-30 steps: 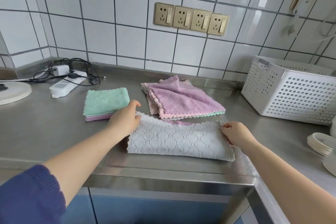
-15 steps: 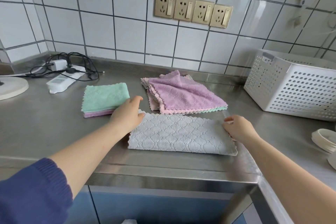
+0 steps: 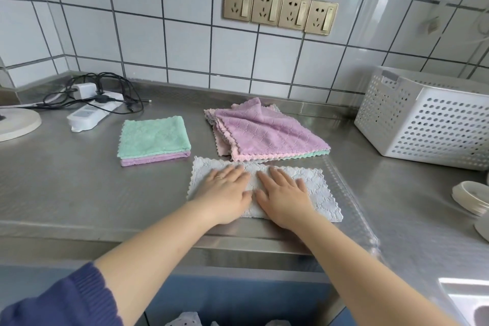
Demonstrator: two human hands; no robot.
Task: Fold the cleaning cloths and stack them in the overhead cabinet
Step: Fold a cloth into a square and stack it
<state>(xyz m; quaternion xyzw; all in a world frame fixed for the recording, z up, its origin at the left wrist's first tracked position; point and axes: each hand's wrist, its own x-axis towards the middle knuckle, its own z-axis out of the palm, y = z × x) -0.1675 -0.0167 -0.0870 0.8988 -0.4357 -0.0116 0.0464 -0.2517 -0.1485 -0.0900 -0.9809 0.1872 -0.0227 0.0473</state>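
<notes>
Your left hand (image 3: 225, 189) and right hand (image 3: 284, 197) both lay flat, fingers straight, side by side on the grey waffle-textured cleaning cloth (image 3: 320, 193), pressing it against the stainless steel surface (image 3: 66, 188); neither grip was closed on anything. That cloth lay as a long folded strip near the front edge of the surface. At its 10 o'clock sat the folded stack of a mint-green cloth over a purple one (image 3: 153, 140), just apart from it. At its 12 o'clock the loose pile of unfolded cloths topped by a purple one (image 3: 267, 132) touched or slightly overlapped its far edge. The white perforated plastic basket (image 3: 428, 124) stood at 2 o'clock, well apart, and the white power strip with black cables (image 3: 91, 112) lay at 10 o'clock beyond the folded stack.
</notes>
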